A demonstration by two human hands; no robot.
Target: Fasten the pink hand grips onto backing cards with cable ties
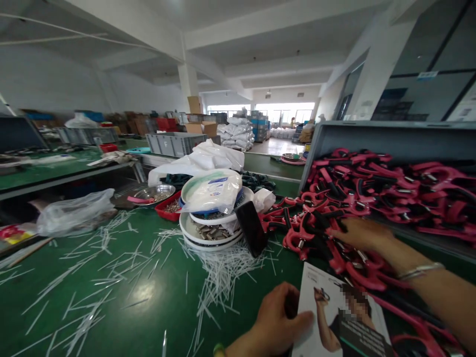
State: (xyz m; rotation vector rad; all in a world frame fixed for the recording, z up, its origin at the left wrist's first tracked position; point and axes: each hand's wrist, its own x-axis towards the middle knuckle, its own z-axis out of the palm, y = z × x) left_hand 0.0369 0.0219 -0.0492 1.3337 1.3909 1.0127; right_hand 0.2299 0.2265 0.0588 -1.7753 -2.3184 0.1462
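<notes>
My left hand [277,317] is closed on the left edge of a printed white card or flat box [323,317], thumb on its front. A picture of a person and a dark text panel are printed on it. To the right, my right hand [366,234] reaches into a pile of pink and black hand grips [301,233] with metal springs. Its fingers bend around a hand grip there, the tips partly hidden among the black handles. A bracelet [422,270] circles the right wrist.
A grey crate [390,131] full of hand grips stands tilted at the right. Stacked white bowls [186,230] hold springs and a plastic bag; a phone [251,228] leans on them. Thin white strips [219,277] litter the green table [148,322]. A red tray [159,210] sits behind.
</notes>
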